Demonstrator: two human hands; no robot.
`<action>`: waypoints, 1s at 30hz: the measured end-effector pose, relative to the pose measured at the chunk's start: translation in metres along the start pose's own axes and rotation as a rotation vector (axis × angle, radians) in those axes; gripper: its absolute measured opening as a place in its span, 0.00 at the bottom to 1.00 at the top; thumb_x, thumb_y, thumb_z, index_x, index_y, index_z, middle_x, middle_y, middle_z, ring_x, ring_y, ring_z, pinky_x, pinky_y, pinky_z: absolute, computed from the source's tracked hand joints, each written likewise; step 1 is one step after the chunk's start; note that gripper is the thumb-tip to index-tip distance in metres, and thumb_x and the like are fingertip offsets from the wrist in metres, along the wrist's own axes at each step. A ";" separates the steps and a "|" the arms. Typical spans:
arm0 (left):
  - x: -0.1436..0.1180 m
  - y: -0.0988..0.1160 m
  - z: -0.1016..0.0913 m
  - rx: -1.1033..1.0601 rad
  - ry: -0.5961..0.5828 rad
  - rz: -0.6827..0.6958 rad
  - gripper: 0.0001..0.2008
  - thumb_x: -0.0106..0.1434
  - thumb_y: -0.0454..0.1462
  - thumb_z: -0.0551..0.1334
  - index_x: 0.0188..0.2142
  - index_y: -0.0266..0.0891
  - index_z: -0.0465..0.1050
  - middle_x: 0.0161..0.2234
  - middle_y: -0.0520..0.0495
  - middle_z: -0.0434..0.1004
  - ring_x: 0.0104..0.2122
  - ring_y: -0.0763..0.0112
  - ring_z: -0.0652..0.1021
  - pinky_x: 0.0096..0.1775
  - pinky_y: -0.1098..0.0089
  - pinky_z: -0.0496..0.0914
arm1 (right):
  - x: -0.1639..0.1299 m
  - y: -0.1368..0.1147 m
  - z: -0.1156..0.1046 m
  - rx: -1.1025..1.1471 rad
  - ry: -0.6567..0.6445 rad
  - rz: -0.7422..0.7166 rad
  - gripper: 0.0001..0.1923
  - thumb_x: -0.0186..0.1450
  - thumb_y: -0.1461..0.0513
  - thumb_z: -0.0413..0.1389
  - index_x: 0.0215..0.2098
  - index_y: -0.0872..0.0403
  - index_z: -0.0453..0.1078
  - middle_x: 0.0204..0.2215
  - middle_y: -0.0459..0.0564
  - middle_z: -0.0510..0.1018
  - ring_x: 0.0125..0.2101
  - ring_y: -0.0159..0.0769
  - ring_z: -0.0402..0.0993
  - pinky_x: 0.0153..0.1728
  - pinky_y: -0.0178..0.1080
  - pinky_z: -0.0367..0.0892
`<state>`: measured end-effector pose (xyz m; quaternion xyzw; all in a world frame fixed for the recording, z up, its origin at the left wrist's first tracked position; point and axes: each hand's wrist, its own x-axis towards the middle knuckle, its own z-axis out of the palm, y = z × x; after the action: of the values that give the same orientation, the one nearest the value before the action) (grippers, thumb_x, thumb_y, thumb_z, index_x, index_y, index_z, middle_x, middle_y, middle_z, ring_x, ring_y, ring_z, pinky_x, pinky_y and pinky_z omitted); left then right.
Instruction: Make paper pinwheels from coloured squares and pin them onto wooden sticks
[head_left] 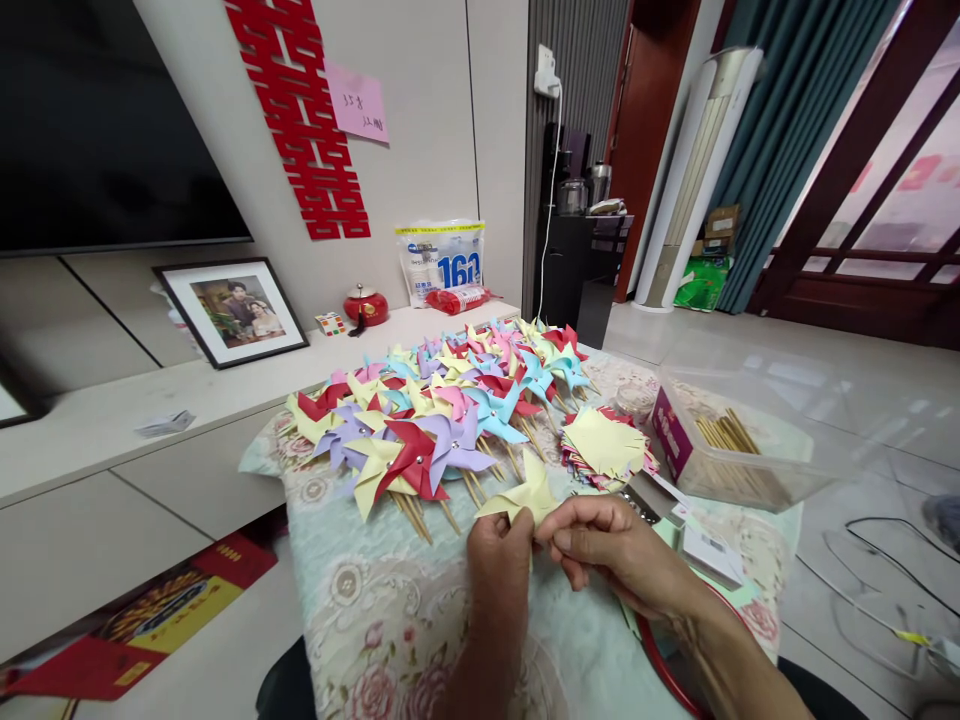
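A pale yellow paper pinwheel [531,490] is between my hands, just above the near part of the table. My left hand [501,552] grips its lower left side between thumb and fingers. At the lower right edge of the same pinwheel, my right hand [611,548] has its thumb and fingers pinched together; what lies between those fingertips is hidden. Beyond my hands, many finished pinwheels [420,458] in red, yellow, purple, pink and blue lie in rows on wooden sticks. To the right is a stack of cut paper pieces [606,442], pale yellow on top.
A clear plastic box [739,485] holding wooden sticks [727,432] stands on the right of the cloth-covered table [360,590]. Near my right wrist are a small open box of metal pins [646,500], a white box [711,556] and a red ring-shaped edge [664,670].
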<state>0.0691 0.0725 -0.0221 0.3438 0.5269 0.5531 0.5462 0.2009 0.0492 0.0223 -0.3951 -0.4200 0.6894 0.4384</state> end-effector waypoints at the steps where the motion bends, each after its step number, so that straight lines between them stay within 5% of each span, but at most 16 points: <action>1: 0.000 -0.001 0.000 -0.005 -0.005 -0.001 0.11 0.48 0.39 0.65 0.17 0.40 0.64 0.15 0.58 0.61 0.18 0.76 0.62 0.22 0.74 0.58 | 0.000 0.000 -0.001 -0.007 -0.002 -0.003 0.13 0.54 0.56 0.70 0.33 0.57 0.82 0.23 0.45 0.79 0.17 0.23 0.69 0.22 0.30 0.61; 8: 0.003 -0.006 0.001 -0.015 -0.037 -0.012 0.09 0.48 0.40 0.65 0.25 0.36 0.75 0.19 0.52 0.74 0.21 0.69 0.71 0.24 0.71 0.65 | 0.002 -0.002 -0.008 0.015 0.020 -0.066 0.13 0.55 0.57 0.70 0.35 0.56 0.83 0.29 0.49 0.82 0.24 0.26 0.74 0.28 0.31 0.67; 14: 0.004 -0.007 0.002 -0.013 -0.037 -0.024 0.09 0.48 0.40 0.64 0.24 0.35 0.74 0.17 0.53 0.72 0.19 0.71 0.70 0.23 0.71 0.65 | 0.002 -0.003 -0.009 0.091 0.091 -0.078 0.13 0.53 0.58 0.72 0.34 0.55 0.79 0.25 0.46 0.81 0.20 0.25 0.74 0.23 0.29 0.65; 30: 0.002 -0.002 0.005 -0.023 -0.065 -0.049 0.14 0.47 0.40 0.64 0.29 0.31 0.79 0.23 0.46 0.79 0.23 0.65 0.75 0.25 0.69 0.70 | -0.002 -0.010 -0.010 0.219 0.038 -0.100 0.13 0.53 0.59 0.73 0.31 0.57 0.79 0.28 0.49 0.82 0.20 0.23 0.74 0.22 0.25 0.66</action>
<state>0.0736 0.0746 -0.0234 0.3422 0.5109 0.5340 0.5802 0.2130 0.0521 0.0288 -0.3364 -0.3527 0.7009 0.5207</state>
